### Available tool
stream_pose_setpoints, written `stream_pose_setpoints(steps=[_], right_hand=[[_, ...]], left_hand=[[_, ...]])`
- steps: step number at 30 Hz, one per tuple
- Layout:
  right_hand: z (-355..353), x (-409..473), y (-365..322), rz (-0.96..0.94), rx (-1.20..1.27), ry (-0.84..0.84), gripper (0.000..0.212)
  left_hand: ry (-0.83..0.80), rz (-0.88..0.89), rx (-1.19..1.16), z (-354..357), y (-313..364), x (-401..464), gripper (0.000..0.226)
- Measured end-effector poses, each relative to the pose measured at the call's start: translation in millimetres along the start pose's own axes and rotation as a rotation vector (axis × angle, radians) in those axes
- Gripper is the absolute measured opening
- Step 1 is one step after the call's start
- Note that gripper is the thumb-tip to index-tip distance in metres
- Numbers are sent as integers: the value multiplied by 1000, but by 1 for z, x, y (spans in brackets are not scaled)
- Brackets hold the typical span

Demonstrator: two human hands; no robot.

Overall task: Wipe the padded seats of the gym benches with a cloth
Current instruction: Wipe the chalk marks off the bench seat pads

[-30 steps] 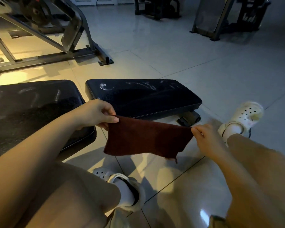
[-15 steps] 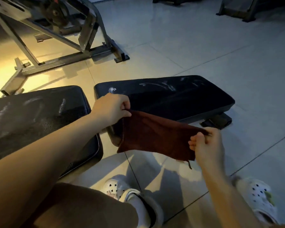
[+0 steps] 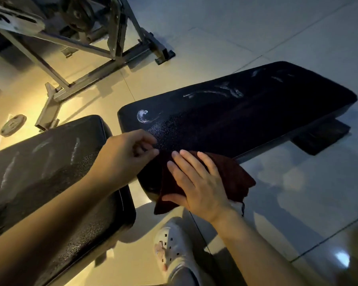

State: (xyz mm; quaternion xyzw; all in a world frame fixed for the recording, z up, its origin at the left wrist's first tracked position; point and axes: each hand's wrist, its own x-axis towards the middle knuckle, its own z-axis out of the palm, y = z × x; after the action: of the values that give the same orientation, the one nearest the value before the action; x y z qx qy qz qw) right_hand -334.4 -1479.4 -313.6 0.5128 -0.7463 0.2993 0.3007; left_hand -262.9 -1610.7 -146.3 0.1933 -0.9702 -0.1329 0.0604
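Cloth (image 3: 225,178), held stretched in the air between both hands half a second ago, now lies on the near corner of the right bench seat (image 3: 246,112), part hanging over the edge. Right hand (image 3: 196,184) presses it flat, fingers straight; left hand (image 3: 126,155) pinches its top corner. White smears remain on both seats (left bench seat (image 3: 50,172) untouched); wiping looks about to start.
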Motion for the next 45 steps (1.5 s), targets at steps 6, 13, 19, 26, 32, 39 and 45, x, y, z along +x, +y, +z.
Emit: stream_pose_setpoints(steps=[6,13,19,26,32,39,45], right_hand=[[-5,-29,82,201,-48,26,56],[9,-32,95,704,60,237,51],[16,19,20,1389,604,652,51],[24,40,-77,1436,798,690,60],[17,43,-60,1458,816,722,64],[-4,21,81,1664,742,662,63],[4,21,86,1653,704,820,64]], left_hand=[[-80,137,26,9,33,-12,20],[-71,109,-83,15,37,-15,15],[-86,134,-45,20,28,-22,19],[-89,264,-75,25,44,-22,35],[-79,281,-32,30,41,-20,36],[-29,265,134,42,15,-14,50],[-25,269,138,54,20,-4,47]])
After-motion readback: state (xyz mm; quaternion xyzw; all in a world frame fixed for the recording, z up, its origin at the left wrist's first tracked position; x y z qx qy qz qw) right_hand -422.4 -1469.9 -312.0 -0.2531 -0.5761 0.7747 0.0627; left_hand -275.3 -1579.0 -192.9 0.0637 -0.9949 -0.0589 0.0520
